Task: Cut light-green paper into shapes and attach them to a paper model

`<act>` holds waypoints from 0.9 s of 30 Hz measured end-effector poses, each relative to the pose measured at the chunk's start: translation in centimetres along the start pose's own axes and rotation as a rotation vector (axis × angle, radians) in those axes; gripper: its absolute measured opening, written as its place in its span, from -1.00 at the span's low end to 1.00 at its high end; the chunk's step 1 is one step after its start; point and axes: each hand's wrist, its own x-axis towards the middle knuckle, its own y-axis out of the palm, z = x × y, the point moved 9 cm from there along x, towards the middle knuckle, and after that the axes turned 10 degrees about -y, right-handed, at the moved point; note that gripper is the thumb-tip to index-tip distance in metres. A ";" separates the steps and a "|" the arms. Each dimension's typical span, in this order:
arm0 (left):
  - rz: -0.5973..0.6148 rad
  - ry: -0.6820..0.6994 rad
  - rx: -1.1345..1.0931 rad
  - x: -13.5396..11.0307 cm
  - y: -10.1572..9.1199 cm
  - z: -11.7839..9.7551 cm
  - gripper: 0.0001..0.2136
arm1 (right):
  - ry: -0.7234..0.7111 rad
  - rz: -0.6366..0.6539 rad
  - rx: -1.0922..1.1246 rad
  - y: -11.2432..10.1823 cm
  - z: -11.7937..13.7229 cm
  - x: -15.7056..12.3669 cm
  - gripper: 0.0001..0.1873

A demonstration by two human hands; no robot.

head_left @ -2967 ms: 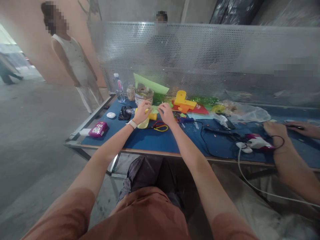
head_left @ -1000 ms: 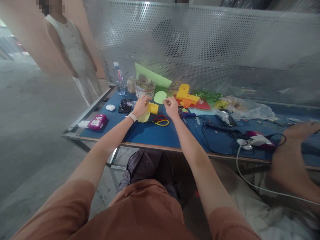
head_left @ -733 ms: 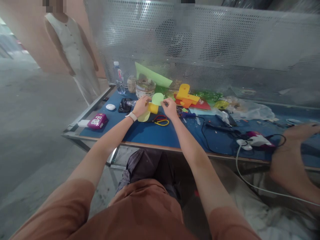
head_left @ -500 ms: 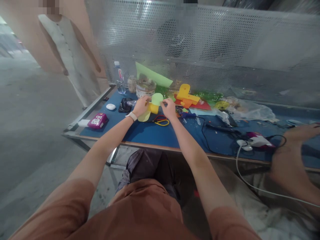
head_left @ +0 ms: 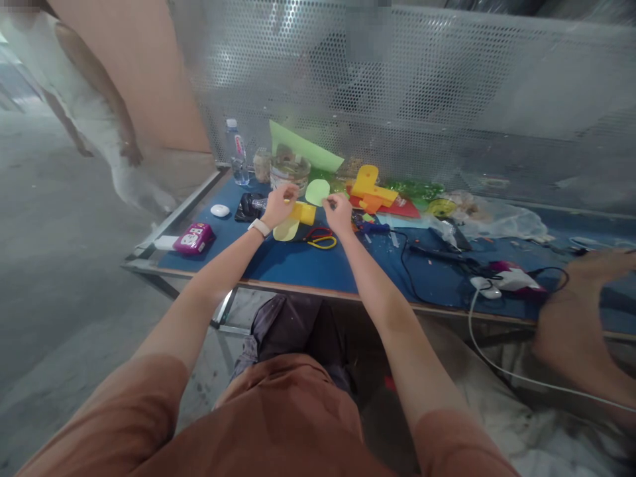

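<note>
Looks to be a small craft workshop: a blue-topped bench [head_left: 298, 270] with a metal frame [head_left: 183, 208] stands on bare concrete floor [head_left: 64, 252], backed by a perforated metal screen [head_left: 422, 93]. Scissors [head_left: 322, 246], a rounded green paper piece [head_left: 318, 192] and scraps [head_left: 368, 217] suggest handwork; a co-worker's arm [head_left: 566, 331] shows alongside.

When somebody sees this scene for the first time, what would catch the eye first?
Probably the round, pale-green, paper-like piece pinched in the right hand, above centre. Next might come the bright yellow flat piece over a red sheet, beyond that hand and to its right. The glossy purple packet near the left end of the blue tabletop also stands out.
</note>
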 end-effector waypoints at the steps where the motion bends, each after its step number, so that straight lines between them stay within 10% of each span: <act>1: 0.008 -0.001 -0.026 0.0 0.0 0.0 -0.74 | 0.002 -0.003 0.003 -0.1 0.0 0.0 -0.47; 21: 0.046 0.010 -0.029 0.2 0.5 0.5 -0.63 | 0.044 -0.019 0.061 -0.5 0.7 0.1 -0.33; 27: -0.007 -0.012 -0.058 0.0 0.0 0.2 -0.86 | 0.040 0.014 0.067 -0.3 1.3 0.2 -0.35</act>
